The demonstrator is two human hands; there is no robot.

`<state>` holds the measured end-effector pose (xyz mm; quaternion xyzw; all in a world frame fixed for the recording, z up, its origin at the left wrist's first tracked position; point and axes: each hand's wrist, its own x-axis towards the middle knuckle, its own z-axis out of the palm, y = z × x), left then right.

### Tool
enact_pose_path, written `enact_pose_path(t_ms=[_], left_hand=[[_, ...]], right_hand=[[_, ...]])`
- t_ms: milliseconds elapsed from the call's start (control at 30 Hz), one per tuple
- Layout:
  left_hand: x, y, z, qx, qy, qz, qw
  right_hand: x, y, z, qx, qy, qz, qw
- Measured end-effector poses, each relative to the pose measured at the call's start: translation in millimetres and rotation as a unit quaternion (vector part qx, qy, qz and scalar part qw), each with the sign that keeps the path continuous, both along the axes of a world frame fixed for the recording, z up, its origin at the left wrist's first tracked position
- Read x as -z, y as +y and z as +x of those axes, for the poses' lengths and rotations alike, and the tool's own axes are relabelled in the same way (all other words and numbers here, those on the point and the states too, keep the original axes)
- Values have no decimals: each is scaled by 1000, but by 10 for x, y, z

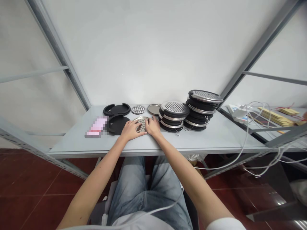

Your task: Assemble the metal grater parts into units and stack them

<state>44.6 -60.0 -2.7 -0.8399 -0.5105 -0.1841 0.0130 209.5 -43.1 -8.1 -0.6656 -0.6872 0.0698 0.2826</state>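
Between my two hands a round metal disc with a perforated face (142,124) lies on the grey shelf. My left hand (131,130) rests on its left side, fingers apart. At its right edge my right hand (153,126) touches the rim, fingers bent; whether they grip it is unclear. Left of my left hand is a black round holder (117,125), with a second black holder (117,109) behind it. Farther back lie a loose perforated disc (138,109) and a plain metal disc with a rim (153,109).
Right of my hands stand a shorter stack (174,115) and a taller stack (203,108) of black and silver round pieces. A blurred pink object (97,126) lies left. White cables (244,143) hang at the right, near yellow strips (275,117). Metal uprights flank the shelf (216,140).
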Motion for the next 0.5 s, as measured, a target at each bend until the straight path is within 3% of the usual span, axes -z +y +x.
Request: enact_pose_path(t_ms=[500], left_hand=[[0, -2, -14, 1, -13, -2, 1000]], right_hand=[[18, 29, 34, -38, 3, -9, 999]])
